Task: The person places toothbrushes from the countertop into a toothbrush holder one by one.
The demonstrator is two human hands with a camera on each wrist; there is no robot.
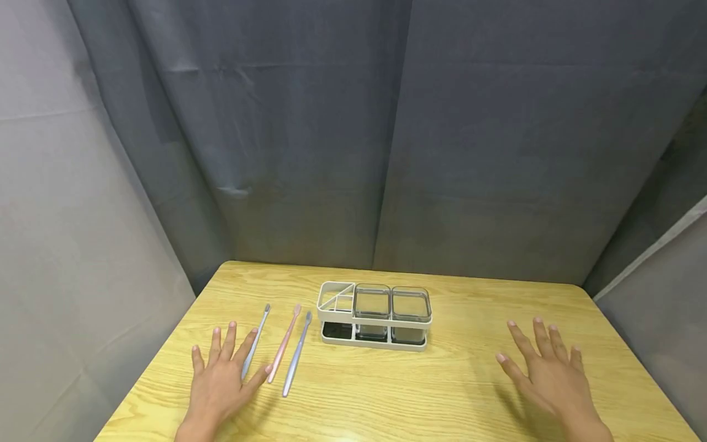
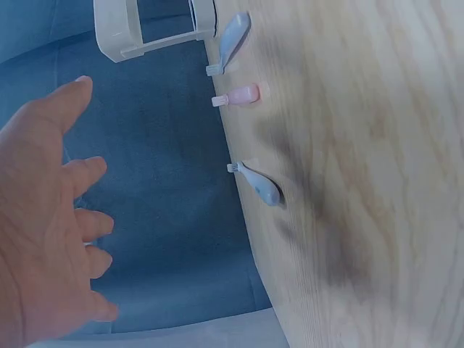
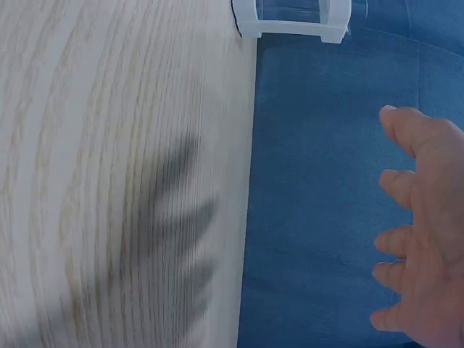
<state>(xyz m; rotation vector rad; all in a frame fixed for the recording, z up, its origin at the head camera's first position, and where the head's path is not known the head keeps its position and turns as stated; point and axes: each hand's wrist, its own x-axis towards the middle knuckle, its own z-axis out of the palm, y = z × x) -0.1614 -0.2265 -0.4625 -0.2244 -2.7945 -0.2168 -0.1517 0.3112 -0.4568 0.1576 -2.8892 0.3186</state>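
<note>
Three toothbrushes lie side by side on the left half of the table: a grey-blue toothbrush (image 1: 256, 344), a pink toothbrush (image 1: 284, 345) and a blue toothbrush (image 1: 297, 356). My left hand (image 1: 221, 374), fingers spread, hovers beside them and overlaps the grey-blue one's handle end in the head view. On the right, my right hand (image 1: 555, 383) is held above the wood with fingers apart and nothing in them; its shadow (image 3: 174, 210) falls on the tabletop. Between the hands stands a white toothbrush holder (image 1: 374, 344) bearing two clear square cups (image 1: 372, 301).
The wooden table (image 1: 458, 393) has its far edge close to a grey curtain (image 1: 309, 153). Lighter cloth panels hang at the left (image 1: 83, 215) and right (image 1: 663, 307) sides. The holder's left section has a divided top (image 1: 337, 297).
</note>
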